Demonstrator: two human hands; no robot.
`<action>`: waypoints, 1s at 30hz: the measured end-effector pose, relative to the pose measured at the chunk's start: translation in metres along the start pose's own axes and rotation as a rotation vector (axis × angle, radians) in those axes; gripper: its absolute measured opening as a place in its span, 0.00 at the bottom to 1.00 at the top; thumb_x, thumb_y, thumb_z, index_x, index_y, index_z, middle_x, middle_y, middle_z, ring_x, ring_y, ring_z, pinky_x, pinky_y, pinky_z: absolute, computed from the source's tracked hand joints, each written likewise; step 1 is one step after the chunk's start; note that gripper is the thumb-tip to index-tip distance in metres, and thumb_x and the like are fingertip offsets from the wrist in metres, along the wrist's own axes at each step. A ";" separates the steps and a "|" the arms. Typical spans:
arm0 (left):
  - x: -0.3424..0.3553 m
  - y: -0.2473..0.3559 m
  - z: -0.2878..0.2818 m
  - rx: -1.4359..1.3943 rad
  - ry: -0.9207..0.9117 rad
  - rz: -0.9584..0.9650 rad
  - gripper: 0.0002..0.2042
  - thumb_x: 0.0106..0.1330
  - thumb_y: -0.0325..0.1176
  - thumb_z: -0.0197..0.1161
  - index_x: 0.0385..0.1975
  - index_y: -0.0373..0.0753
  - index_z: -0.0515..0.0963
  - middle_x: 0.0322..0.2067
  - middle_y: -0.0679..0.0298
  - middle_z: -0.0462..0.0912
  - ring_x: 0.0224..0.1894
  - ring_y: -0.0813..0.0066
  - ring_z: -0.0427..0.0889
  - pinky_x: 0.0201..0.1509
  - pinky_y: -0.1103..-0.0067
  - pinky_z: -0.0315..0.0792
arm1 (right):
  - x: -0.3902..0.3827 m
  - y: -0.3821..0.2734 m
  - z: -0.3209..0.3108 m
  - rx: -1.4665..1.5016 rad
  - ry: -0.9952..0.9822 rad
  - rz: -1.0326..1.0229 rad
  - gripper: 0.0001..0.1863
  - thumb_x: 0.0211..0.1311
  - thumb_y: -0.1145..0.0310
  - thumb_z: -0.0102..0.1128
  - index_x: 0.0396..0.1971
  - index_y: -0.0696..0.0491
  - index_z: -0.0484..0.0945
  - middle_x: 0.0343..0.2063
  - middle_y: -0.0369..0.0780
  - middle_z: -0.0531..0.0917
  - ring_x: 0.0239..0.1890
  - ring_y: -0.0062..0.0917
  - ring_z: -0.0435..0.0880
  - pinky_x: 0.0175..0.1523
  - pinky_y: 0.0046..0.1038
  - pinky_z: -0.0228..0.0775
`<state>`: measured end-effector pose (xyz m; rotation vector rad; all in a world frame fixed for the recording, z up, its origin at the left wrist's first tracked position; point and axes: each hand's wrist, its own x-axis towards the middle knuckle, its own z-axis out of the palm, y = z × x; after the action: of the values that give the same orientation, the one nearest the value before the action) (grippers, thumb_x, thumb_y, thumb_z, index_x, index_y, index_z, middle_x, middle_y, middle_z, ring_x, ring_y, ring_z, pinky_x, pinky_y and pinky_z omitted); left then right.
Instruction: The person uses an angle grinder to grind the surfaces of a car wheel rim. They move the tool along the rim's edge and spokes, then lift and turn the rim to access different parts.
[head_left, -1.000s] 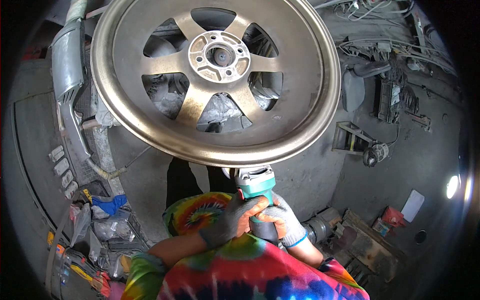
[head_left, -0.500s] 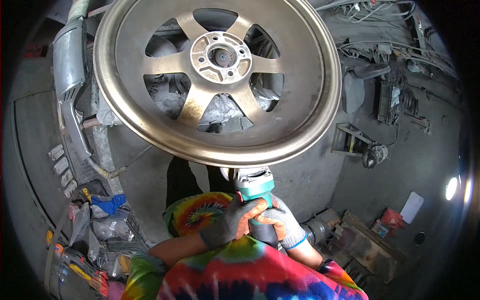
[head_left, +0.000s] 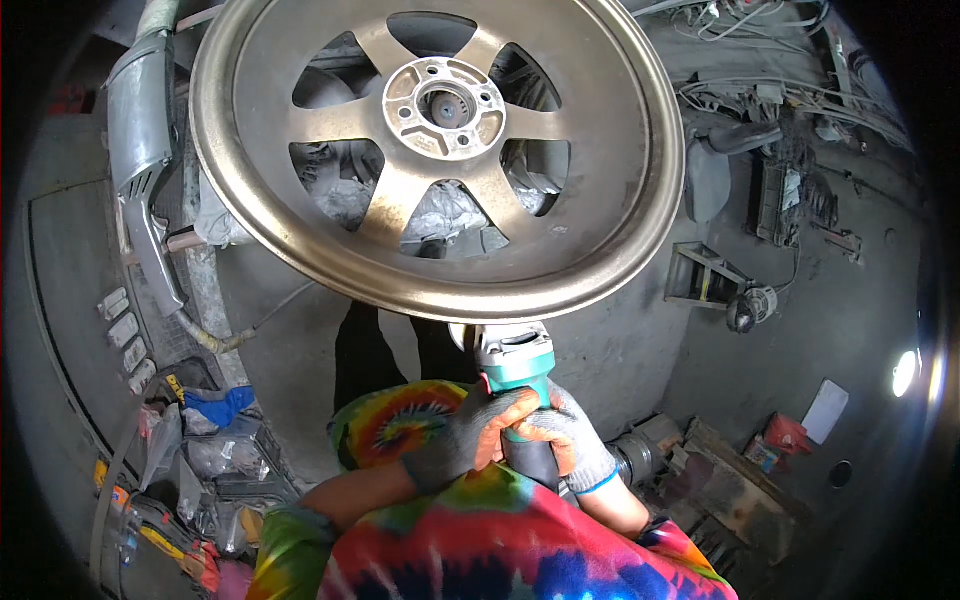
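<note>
Grey, dusty concrete floor (head_left: 600,350) is seen beneath everything, with clutter along its edges. At the floor's lower left edge, plastic bags (head_left: 205,455) with unclear contents are piled beside a blue cloth (head_left: 222,405). A bronze alloy wheel (head_left: 435,150) with spokes and a bolted hub is held up over the floor's middle. Just below its lower rim, a teal angle grinder (head_left: 515,362) is gripped: the left hand (head_left: 470,440), in a dark glove with orange fingertips, is closed around the body, and the right hand (head_left: 562,440), in a grey knit glove, is wrapped around it from the other side.
</note>
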<state>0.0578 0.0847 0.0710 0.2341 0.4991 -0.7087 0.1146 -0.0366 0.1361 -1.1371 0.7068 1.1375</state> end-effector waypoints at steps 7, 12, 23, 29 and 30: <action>0.003 -0.008 -0.001 -0.095 -0.063 0.032 0.13 0.70 0.44 0.48 0.42 0.43 0.74 0.25 0.76 0.72 0.17 0.91 0.63 0.18 0.89 0.55 | 0.001 0.015 -0.010 0.046 0.044 0.009 0.24 0.52 0.78 0.60 0.51 0.58 0.68 0.37 0.41 0.77 0.34 0.26 0.79 0.42 0.28 0.74; 0.005 -0.004 -0.003 -0.078 -0.080 0.016 0.11 0.69 0.41 0.50 0.42 0.43 0.74 0.27 0.75 0.75 0.17 0.91 0.64 0.17 0.88 0.54 | 0.000 0.009 -0.007 0.001 0.048 -0.022 0.24 0.52 0.78 0.60 0.51 0.58 0.67 0.37 0.41 0.77 0.34 0.26 0.79 0.41 0.28 0.74; -0.001 0.001 0.001 -0.136 -0.012 0.024 0.09 0.69 0.41 0.52 0.40 0.46 0.75 0.25 0.75 0.75 0.18 0.92 0.64 0.17 0.88 0.55 | 0.002 0.019 -0.011 0.002 0.039 -0.021 0.26 0.52 0.77 0.61 0.53 0.59 0.66 0.36 0.41 0.77 0.33 0.26 0.79 0.41 0.27 0.73; 0.000 0.002 -0.003 -0.059 -0.063 0.023 0.10 0.69 0.41 0.51 0.41 0.45 0.75 0.24 0.76 0.73 0.18 0.92 0.65 0.17 0.89 0.55 | 0.002 0.005 0.001 0.037 0.005 -0.004 0.27 0.51 0.77 0.62 0.53 0.58 0.66 0.36 0.41 0.77 0.33 0.26 0.79 0.41 0.27 0.73; 0.003 -0.009 -0.007 -0.089 -0.022 -0.004 0.10 0.69 0.41 0.51 0.41 0.45 0.75 0.24 0.76 0.73 0.18 0.92 0.65 0.17 0.89 0.54 | 0.002 0.006 0.000 0.047 -0.003 0.007 0.27 0.51 0.77 0.62 0.53 0.58 0.66 0.36 0.41 0.77 0.33 0.26 0.79 0.41 0.27 0.73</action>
<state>0.0516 0.0791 0.0629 0.1426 0.5092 -0.6903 0.1097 -0.0359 0.1324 -1.0941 0.7321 1.1235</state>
